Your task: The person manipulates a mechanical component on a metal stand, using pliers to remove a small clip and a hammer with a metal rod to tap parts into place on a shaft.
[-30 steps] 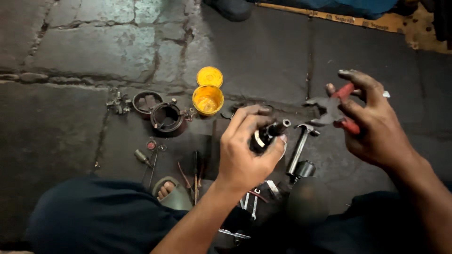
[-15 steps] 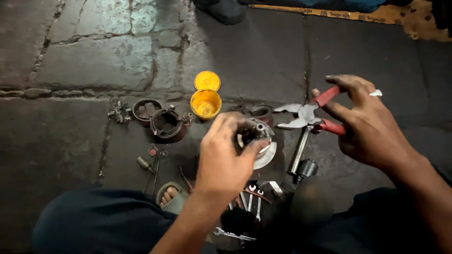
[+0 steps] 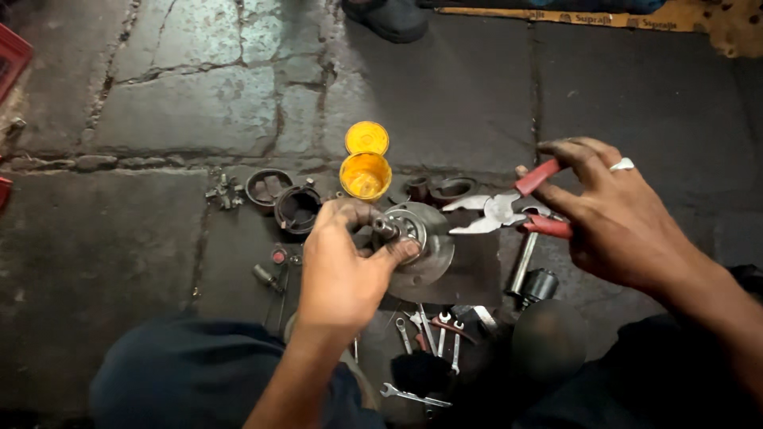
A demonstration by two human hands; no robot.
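Note:
My left hand [image 3: 343,274] grips a greasy round metal hub part [image 3: 420,245] with a short shaft and bearing at its centre, holding it above the floor. My right hand [image 3: 616,218] holds red-handled pliers [image 3: 509,210] with the jaws apart, their tips just right of the hub's centre. Both hands are grimy, and a ring is on one right finger.
An open yellow grease tin [image 3: 366,175] and its lid [image 3: 366,138] sit on the stone floor beyond the hub. Dark rings and bearings [image 3: 296,209] lie to the left. Several small wrenches [image 3: 433,338] and a hammer [image 3: 531,274] lie near my knees. Someone's shoe [image 3: 389,17] is at the top.
My left hand has turned the hub so its flat disc and centre face up. The right hand has brought the pliers down and left, close to the hub.

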